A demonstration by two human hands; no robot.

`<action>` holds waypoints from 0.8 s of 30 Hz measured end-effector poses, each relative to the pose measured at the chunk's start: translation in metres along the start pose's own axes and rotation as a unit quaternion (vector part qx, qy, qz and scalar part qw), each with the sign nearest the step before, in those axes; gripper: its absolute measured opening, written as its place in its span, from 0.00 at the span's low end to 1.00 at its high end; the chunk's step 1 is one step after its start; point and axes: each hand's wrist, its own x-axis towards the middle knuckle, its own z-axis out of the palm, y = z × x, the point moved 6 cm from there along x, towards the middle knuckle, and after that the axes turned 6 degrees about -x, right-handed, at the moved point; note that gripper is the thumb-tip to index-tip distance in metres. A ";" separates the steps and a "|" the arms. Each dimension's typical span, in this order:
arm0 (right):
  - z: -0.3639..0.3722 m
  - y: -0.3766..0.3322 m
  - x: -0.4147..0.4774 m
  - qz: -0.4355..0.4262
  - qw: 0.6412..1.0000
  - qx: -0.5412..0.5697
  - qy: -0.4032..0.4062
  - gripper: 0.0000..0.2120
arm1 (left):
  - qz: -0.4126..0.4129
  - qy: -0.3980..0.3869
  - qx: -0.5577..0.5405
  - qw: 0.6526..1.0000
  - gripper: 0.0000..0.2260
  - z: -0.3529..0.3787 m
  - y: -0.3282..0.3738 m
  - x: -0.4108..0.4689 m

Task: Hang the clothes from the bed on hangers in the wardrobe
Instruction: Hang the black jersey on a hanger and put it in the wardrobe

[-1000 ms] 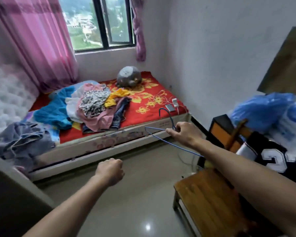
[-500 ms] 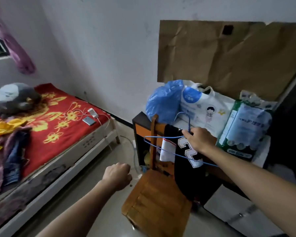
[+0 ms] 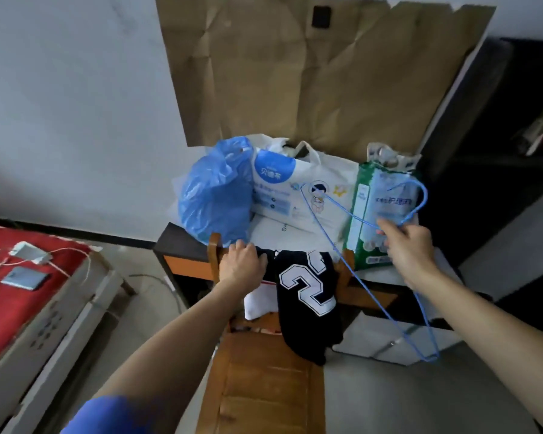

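Observation:
A black jersey (image 3: 308, 296) with a white number hangs over the back of a wooden chair (image 3: 261, 380). My left hand (image 3: 243, 266) rests on the chair's top rail, fingers closed on the jersey's upper left edge. My right hand (image 3: 409, 249) pinches a thin blue wire hanger (image 3: 364, 274) just below its hook, held up to the right of the jersey. The hanger's triangle slants down past the chair's right post. The bed (image 3: 22, 296) with its red sheet shows only at the left edge; the clothes on it are out of view.
Behind the chair a low black and orange cabinet (image 3: 182, 255) carries a blue plastic bag (image 3: 215, 192), a white shopping bag (image 3: 295, 195) and a green pack (image 3: 380, 208). Brown cardboard (image 3: 311, 70) covers the wall. A phone (image 3: 24, 278) and charger lie on the bed. A dark opening (image 3: 514, 145) is at right.
My view has swung right from the bed to the chair. My left hand moved up and took hold of the jersey at the chair rail. My right hand carried the hanger to the right.

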 end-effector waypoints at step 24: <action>0.140 -0.068 0.040 -0.023 0.977 0.005 -0.212 0.12 | -0.265 0.235 -0.510 0.784 0.06 -0.067 -0.064 -0.023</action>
